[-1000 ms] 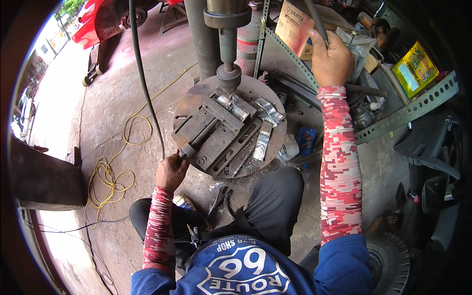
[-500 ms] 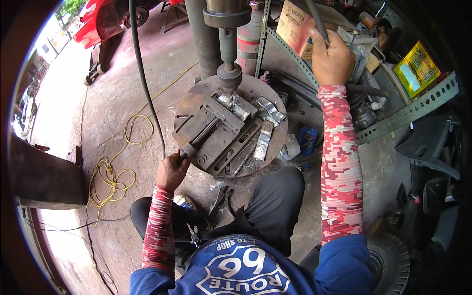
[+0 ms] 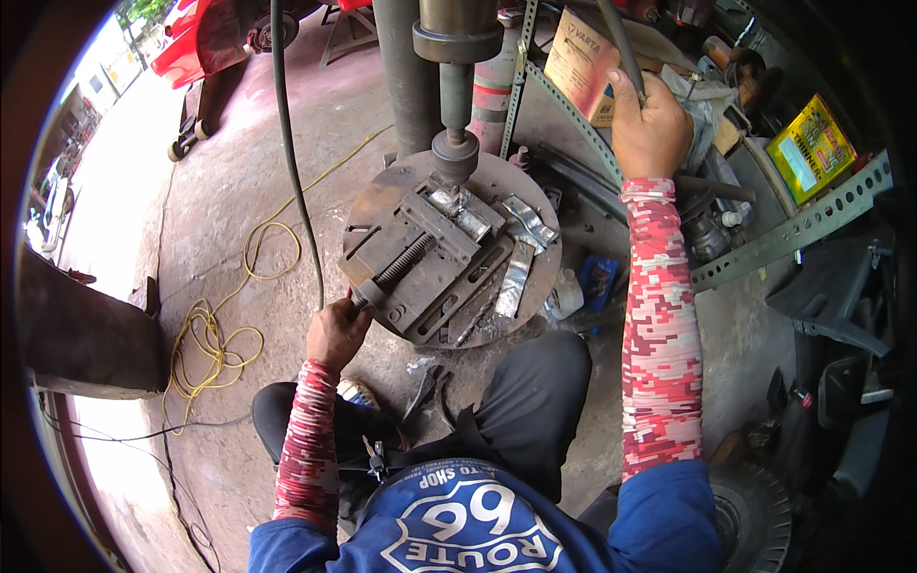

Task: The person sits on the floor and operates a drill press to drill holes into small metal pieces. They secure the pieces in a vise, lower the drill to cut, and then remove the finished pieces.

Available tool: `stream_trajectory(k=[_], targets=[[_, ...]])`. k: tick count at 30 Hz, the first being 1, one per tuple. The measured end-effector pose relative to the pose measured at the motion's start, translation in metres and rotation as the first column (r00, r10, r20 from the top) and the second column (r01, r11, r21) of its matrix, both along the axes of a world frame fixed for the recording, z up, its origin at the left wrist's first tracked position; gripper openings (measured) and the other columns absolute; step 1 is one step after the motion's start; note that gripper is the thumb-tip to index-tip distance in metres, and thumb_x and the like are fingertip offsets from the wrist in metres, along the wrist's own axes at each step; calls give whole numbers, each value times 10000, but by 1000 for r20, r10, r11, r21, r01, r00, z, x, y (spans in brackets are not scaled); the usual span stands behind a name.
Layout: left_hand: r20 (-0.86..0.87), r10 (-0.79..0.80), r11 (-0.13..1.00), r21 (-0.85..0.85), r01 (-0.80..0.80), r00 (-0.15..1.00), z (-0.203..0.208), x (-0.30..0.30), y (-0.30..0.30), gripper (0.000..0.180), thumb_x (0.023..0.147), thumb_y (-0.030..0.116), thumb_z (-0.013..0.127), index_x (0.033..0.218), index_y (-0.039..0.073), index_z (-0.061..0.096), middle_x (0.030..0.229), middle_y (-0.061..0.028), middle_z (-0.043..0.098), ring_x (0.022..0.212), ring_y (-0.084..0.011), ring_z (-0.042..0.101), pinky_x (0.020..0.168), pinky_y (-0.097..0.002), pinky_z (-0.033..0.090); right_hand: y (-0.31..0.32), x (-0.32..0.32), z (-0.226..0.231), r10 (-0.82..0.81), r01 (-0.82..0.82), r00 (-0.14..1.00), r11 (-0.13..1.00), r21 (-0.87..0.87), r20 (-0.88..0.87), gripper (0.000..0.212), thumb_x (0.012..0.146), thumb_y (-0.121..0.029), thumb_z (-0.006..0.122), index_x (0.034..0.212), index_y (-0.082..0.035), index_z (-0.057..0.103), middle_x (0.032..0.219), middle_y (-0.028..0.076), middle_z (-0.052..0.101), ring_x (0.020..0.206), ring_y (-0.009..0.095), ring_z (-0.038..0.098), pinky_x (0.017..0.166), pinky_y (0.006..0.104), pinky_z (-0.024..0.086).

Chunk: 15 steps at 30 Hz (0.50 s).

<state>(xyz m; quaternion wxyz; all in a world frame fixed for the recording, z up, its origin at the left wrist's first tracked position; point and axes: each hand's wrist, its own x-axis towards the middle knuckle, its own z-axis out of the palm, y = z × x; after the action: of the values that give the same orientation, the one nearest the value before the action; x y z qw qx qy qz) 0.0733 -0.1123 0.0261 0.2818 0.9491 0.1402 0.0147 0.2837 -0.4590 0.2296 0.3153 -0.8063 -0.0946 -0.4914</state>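
My right hand (image 3: 651, 126) is raised at the upper right, its fingers wrapped round a dark lever (image 3: 621, 43). Low on the left, my left hand (image 3: 336, 334) closes on the screw end of a steel drill-press vise (image 3: 447, 286). The vise lies on a round metal table (image 3: 368, 205). A shiny metal piece (image 3: 468, 219) sits between its jaws. Directly above that piece is the drill chuck (image 3: 456, 156); the bit's tip is hard to make out. Beside the vise rest a bent metal strip (image 3: 530, 222), a flat strip (image 3: 516, 277) and a loose drill bit (image 3: 475, 323).
Pliers (image 3: 420, 393) lie on the floor by my foot. A yellow cord (image 3: 215, 334) coils to the left, and a black cable (image 3: 287, 124) hangs nearby. A perforated metal rack (image 3: 793, 224) with a yellow can (image 3: 812, 151) and a cardboard box (image 3: 581, 67) stands at the right.
The whole view has shifted slightly, with the scene lower and to the right. Both hands keep their grips, and the vise and strips keep their places on the table.
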Motion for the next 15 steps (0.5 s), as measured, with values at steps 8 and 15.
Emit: stream_trajectory(k=[8,15], targets=[[8,7,1000,26,-7,1000,-2,0,0,407,850,385,721,764,-8,655,705,-231,653,703,-431,664,634,-492,516,4,-5,3,12,-12,1000,1000,15,-4,248,884,-359,719,841,-117,751,636,60,698,601,288,689,586,386,520],[28,-2,1000,17,2,1000,-1,0,-1,400,853,377,717,769,-10,656,699,-233,648,700,-431,660,634,-490,513,1,0,1,-21,21,1000,1000,-5,2,261,869,-377,730,842,-118,751,636,89,687,606,321,680,591,405,519]])
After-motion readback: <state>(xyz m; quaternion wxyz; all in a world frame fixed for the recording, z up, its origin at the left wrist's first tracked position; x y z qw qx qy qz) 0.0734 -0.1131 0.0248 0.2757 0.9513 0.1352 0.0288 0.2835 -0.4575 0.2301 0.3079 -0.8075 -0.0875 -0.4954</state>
